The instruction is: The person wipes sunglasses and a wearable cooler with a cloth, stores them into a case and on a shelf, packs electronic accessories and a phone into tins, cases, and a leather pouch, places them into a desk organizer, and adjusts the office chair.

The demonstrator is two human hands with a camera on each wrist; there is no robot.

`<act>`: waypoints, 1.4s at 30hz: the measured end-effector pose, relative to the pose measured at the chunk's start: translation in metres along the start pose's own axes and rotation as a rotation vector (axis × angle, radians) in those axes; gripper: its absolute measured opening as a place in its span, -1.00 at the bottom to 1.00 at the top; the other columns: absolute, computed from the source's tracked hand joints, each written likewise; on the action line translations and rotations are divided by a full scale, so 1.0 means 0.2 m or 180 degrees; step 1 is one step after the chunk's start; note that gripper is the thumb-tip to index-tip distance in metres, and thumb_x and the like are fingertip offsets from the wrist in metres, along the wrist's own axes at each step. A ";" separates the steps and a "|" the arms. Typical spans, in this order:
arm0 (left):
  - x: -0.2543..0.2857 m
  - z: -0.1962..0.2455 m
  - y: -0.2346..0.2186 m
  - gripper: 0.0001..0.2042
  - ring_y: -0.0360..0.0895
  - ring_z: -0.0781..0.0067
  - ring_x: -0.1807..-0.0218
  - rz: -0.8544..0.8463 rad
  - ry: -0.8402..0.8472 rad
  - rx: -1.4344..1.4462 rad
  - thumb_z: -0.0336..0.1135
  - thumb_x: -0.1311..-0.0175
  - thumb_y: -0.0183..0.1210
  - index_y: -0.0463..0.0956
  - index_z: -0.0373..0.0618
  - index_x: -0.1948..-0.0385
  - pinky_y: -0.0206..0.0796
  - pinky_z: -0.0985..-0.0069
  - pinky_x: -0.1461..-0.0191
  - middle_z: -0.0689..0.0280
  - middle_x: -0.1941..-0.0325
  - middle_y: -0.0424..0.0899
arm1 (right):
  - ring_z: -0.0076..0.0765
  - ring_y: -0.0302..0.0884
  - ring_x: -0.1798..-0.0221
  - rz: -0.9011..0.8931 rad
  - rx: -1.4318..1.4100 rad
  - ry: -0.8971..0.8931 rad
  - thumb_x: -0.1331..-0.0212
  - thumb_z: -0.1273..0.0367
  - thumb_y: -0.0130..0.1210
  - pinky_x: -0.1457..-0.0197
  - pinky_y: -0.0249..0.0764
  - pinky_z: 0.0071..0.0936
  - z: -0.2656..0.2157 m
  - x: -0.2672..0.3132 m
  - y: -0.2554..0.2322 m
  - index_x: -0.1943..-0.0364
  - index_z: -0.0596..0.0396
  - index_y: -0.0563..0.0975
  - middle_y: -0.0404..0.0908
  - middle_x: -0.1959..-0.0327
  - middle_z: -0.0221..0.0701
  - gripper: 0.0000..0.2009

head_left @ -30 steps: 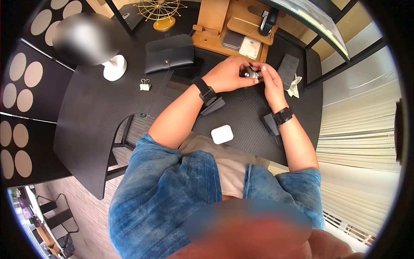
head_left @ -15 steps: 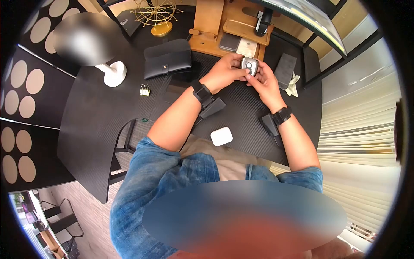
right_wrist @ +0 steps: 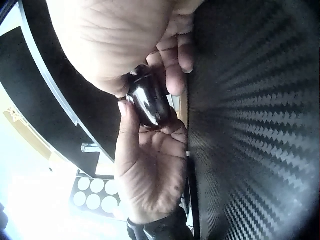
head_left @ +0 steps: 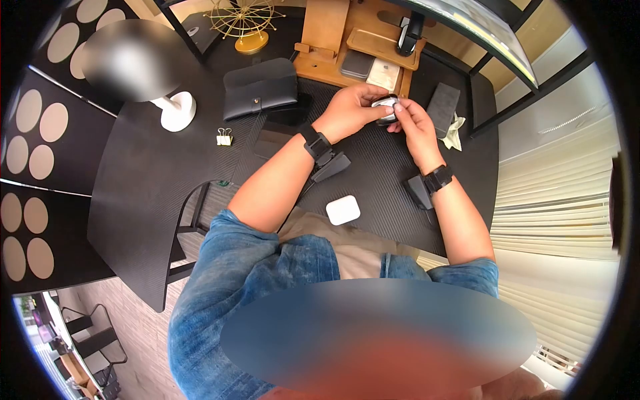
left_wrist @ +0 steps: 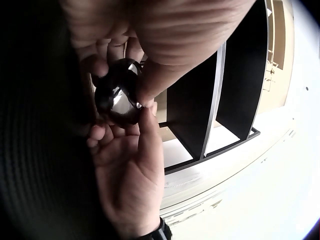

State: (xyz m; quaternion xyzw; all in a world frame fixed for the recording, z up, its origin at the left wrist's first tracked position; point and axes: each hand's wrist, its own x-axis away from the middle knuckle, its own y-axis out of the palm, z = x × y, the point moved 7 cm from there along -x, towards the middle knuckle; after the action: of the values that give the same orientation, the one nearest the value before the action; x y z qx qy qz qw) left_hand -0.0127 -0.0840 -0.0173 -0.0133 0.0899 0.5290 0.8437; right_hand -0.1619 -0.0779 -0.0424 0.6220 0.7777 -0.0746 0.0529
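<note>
The left hand [head_left: 348, 115] has its grip curled round a small, glossy dark object [left_wrist: 120, 100], thumb against it, and the right hand [head_left: 415, 128] pinches the same object between thumb and fingers, so it sits between the 2 hands above the counter [head_left: 143, 193], just short of a wooden stand [head_left: 325, 30]. Nearer the person lies a white case [head_left: 343, 210]; a dark grey box [head_left: 443, 110] lies to the right of the hands, while a black pouch [head_left: 260, 88] and a binder clip [head_left: 225, 138] rest to their left.
</note>
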 end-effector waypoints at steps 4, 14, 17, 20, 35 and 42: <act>-0.01 -0.01 -0.01 -0.57 0.57 0.58 -0.01 -0.0051 -0.0162 0.0095 -0.34 -0.32 0.24 0.44 -0.32 -0.17 0.41 0.58 -0.08 0.26 -0.03 0.64 | -0.59 0.54 0.42 -0.0059 -0.0119 0.0074 -0.46 0.17 -0.05 0.28 0.43 -0.64 -0.02 0.01 -0.03 0.06 0.15 0.53 0.59 0.38 -0.50 -0.68; 0.02 -0.03 0.07 -0.62 0.53 0.60 0.01 -0.0423 -0.0406 0.0466 -0.25 -0.42 0.14 0.43 -0.20 -0.19 0.40 0.59 -0.02 0.38 -0.02 0.61 | -0.52 0.54 0.45 0.0618 -0.1023 0.0332 -0.48 0.11 -0.12 0.32 0.46 -0.59 0.01 0.01 -0.09 0.10 0.16 0.55 0.62 0.38 -0.43 -0.62; 0.02 -0.01 0.06 -0.64 0.53 0.56 -0.01 -0.0262 -0.0548 0.1041 -0.27 -0.45 0.08 0.39 -0.18 -0.20 0.47 0.51 -0.03 0.36 -0.04 0.57 | -0.52 0.57 0.45 0.0568 -0.0899 0.0234 -0.48 0.13 -0.11 0.35 0.44 -0.59 -0.02 0.02 -0.09 0.10 0.16 0.55 0.62 0.38 -0.43 -0.64; 0.02 -0.01 0.04 -0.67 0.54 0.48 -0.01 -0.0167 -0.0624 0.1505 -0.29 -0.49 0.00 0.34 -0.12 -0.21 0.56 0.36 -0.02 0.33 -0.05 0.53 | -0.52 0.57 0.46 0.0557 -0.0705 0.0204 -0.47 0.16 -0.08 0.37 0.42 -0.61 -0.03 0.03 -0.07 0.09 0.17 0.54 0.61 0.40 -0.43 -0.66; 0.02 -0.09 0.05 -0.68 0.54 0.49 0.06 0.0065 -0.0562 0.1187 -0.20 -0.43 0.10 0.39 -0.15 -0.10 0.51 0.48 0.10 0.29 0.01 0.53 | -0.68 0.51 0.31 0.0103 -0.0256 -0.0125 -0.30 0.36 0.20 0.24 0.41 -0.69 -0.05 0.03 0.01 0.04 0.12 0.47 0.58 0.27 -0.54 -0.76; 0.01 -0.10 0.06 -0.70 0.56 0.53 0.12 0.0190 -0.0511 0.1003 -0.18 -0.45 0.09 0.45 -0.13 -0.07 0.50 0.53 0.17 0.35 0.05 0.58 | -0.70 0.49 0.24 0.0072 -0.0388 -0.0177 -0.29 0.36 0.20 0.23 0.43 -0.68 -0.04 0.02 0.01 0.03 0.13 0.46 0.56 0.24 -0.55 -0.74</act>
State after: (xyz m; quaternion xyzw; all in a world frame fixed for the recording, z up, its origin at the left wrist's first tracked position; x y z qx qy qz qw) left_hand -0.0257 -0.0792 -0.0367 0.1640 0.1045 0.5325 0.8238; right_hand -0.1613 -0.0727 -0.0359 0.6240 0.7719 -0.0437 0.1132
